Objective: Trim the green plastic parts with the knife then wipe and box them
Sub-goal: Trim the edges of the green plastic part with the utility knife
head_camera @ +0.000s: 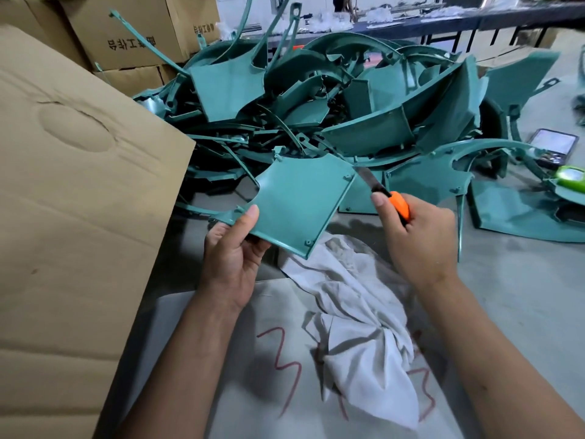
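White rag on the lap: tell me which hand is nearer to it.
Left, narrowly. The left hand grips the green part just left of the rag's top edge; the right hand holds the knife up and to the right.

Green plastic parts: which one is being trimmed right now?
The flat green panel gripped by the left hand; the knife in the right hand meets its upper right corner. The rest lie piled behind.

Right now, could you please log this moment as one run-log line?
step: trimming | left hand: holds green part | right hand: grips knife, blade at part's corner | cloth: unused
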A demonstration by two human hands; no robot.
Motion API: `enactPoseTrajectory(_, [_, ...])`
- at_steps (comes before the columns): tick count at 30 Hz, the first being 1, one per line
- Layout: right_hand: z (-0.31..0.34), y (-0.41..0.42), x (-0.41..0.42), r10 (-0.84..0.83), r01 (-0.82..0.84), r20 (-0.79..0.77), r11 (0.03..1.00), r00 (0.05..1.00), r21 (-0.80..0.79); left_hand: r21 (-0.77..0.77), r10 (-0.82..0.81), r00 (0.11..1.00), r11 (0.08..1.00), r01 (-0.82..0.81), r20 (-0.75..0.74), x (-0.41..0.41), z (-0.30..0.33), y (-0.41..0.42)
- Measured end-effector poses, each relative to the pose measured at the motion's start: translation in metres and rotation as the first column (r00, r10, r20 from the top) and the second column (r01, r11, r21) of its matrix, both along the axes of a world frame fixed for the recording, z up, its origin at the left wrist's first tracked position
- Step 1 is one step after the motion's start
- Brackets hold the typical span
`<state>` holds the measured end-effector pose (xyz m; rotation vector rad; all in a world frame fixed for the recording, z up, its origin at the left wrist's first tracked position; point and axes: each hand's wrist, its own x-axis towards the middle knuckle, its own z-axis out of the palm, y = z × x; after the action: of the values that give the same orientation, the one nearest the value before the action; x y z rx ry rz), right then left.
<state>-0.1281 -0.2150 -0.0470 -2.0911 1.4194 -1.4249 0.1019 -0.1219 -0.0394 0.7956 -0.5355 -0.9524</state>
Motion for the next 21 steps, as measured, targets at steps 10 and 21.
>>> enactPoseTrajectory(10, [0.001, -0.004, -0.006, 0.168, -0.171, 0.181, 0.985, 0.969, 0.002, 0.107, -0.030, 0.998, 0.994, 0.024, 0.058, 0.007, -0.002, -0.003])
enactPoseTrajectory(21, [0.006, 0.008, 0.001, 0.463, -0.463, 0.011, 0.886, 0.886, -0.009, 0.144, -0.068, 0.998, 0.987, 0.068, -0.002, 0.018, -0.003, -0.002])
